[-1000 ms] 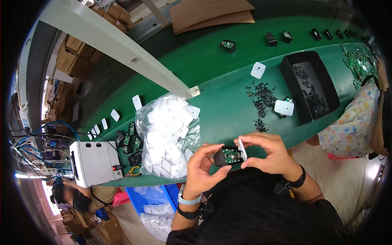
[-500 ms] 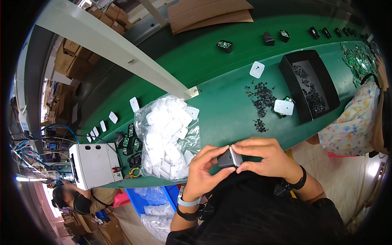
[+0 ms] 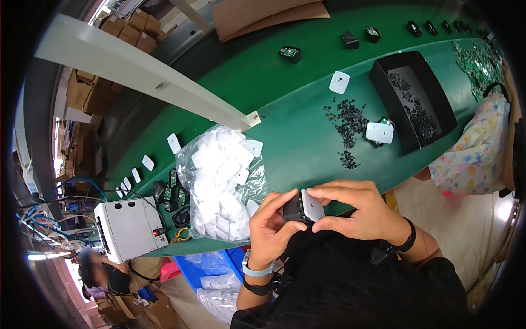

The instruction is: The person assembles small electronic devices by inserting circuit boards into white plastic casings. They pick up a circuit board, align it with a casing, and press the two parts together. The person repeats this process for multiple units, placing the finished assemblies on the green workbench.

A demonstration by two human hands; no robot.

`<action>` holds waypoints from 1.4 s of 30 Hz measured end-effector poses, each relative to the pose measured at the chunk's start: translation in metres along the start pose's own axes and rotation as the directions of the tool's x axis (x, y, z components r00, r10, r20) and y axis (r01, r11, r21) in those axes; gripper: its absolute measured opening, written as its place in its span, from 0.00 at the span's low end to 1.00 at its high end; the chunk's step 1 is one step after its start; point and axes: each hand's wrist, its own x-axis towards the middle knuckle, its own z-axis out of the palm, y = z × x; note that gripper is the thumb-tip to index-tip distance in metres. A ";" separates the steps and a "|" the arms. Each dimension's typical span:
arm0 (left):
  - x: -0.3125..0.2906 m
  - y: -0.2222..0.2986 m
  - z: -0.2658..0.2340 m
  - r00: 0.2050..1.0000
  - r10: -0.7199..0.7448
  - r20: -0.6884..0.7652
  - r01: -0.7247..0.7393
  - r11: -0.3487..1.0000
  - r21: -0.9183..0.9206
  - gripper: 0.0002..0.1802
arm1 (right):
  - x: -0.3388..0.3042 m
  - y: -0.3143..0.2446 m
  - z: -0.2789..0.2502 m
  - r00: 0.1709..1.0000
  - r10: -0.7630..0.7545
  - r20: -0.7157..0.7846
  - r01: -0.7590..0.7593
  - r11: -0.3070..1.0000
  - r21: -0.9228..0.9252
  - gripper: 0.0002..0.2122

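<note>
My left hand [image 3: 268,226] is closed round a small black plastic housing [image 3: 292,207], thumb below and fingers above. The fingers of my right hand [image 3: 359,211] grip a white rounded cover plate [image 3: 313,206] by its upper and lower edges. The plate stands tilted against the open side of the housing, with a narrow dark gap between them. Both parts are held above the table's near edge. Close to my left hand lies a clear plastic bag [image 3: 219,183] full of similar white plates.
On the green table [image 3: 296,148] are scattered small black pieces [image 3: 349,123], a white plate [image 3: 339,82], another plate [image 3: 379,132] on a circuit board, and a black box [image 3: 405,143]. A metal post [image 3: 159,85] rises left. A white machine [image 3: 129,227] and another person [image 3: 471,142] flank the table.
The housing and plate have turned, so more of the plate's white face shows and a gap is visible between them. Both hands still hold them. The whole view has shifted slightly.
</note>
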 end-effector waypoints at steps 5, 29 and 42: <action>0.001 0.002 0.000 0.999 -0.026 -0.043 0.025 1.000 -0.017 0.35 | 0.001 -0.006 -0.008 0.994 0.103 0.030 -0.106 0.986 0.131 0.27; -0.008 0.002 0.017 0.977 -0.100 -0.188 0.125 0.984 0.130 0.31 | -0.007 0.009 0.010 0.993 -0.107 -0.055 0.099 0.987 -0.125 0.22; -0.002 0.009 0.019 0.987 -0.074 -0.144 0.090 0.990 0.108 0.30 | -0.003 0.011 0.028 0.951 -0.289 -0.114 0.217 0.880 -0.422 0.22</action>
